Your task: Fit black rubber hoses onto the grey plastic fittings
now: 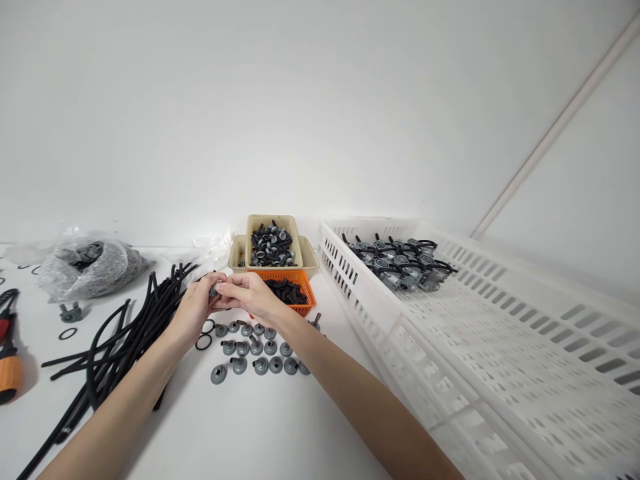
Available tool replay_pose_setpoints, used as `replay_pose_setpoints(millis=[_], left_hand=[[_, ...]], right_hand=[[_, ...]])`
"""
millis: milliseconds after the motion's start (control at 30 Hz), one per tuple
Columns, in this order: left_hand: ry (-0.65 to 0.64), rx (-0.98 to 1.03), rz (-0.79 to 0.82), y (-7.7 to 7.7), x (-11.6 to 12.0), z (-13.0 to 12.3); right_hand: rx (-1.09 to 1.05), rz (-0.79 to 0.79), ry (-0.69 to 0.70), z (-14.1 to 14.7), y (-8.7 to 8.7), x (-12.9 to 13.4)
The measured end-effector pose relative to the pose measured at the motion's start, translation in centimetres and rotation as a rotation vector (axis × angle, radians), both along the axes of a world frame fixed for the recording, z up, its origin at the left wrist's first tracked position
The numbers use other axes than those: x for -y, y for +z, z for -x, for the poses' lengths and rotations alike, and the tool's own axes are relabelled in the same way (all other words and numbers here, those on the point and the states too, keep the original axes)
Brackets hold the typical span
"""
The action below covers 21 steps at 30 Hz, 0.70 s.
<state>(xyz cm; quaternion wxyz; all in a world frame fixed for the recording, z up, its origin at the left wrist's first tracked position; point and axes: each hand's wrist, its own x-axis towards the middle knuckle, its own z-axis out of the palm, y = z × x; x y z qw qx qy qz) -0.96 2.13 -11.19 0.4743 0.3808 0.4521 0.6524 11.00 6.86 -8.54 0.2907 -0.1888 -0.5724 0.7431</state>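
Both my left hand (pixel 196 303) and right hand (pixel 255 295) pinch one small, rounded, grey plastic-looking part (pixel 213 291) between nearly closed fingers.

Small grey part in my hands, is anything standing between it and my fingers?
Nothing visible does: the left hand and right hand hold the grey part directly, though they partly hide it.

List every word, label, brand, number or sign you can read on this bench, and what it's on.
None: no text is readable in this view.
Round-faced assemblies in the white crate: any markings are too small to read.
Grey part at the fingertips: too small and partly covered to tell.
Orange-handled tool: no legible lettering.
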Motion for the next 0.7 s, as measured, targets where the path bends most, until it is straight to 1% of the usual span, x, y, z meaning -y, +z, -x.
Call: replay_pose_setpoints(millis=[133, 400, 700], left_hand=[[-0.01, -0.002, 0.015, -0.16, -0.05, 0.14], [-0.021, 0.011, 0.032, -0.22, -0.12, 0.35], [-0.047, 0.012, 0.048, -0.03, 0.05, 0.29]], right_hand=[[0.007, 0.02, 0.015, 0.02, 0.01, -0.07], [0.031, 0.001, 0.044, -0.11, 0.0, -0.15], [0.04, -0.068, 0.072, -0.17, -0.55, -0.64]])
